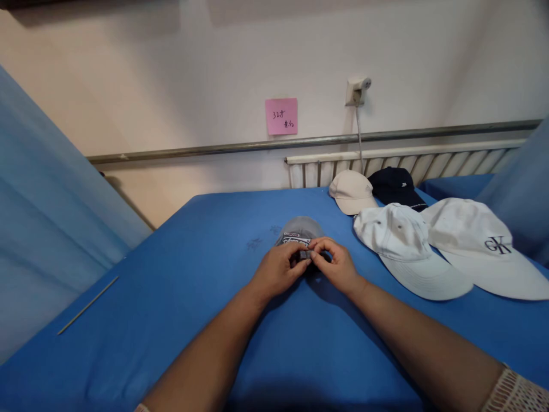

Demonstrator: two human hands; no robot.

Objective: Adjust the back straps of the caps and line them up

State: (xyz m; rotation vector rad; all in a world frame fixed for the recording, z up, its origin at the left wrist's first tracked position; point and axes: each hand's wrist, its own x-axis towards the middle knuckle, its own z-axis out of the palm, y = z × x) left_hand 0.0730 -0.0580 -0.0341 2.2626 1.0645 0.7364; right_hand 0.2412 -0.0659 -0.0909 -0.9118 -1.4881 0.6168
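A grey baseball cap [302, 225] with dark and white lettering rests on the blue-covered table, its crown away from me. At its near side a short dark strap [305, 254] runs between my fingertips. My left hand [278, 268] pinches the strap from the left, thumb below and forefinger above. From the right, my right hand [335, 264] pinches it the same way, the fingertips of both hands almost meeting. The strap's fastening is too small to make out, and my hands cover much of the cap's lower part.
To the right lie a cream cap [352, 189], a navy cap [395, 184], a pale cap [397, 234] and a white lettered cap [472, 229]. A thin stick [88, 305] lies on the blue cover [171, 320] at left. Behind are a radiator [412, 166] and metal rail [223, 147].
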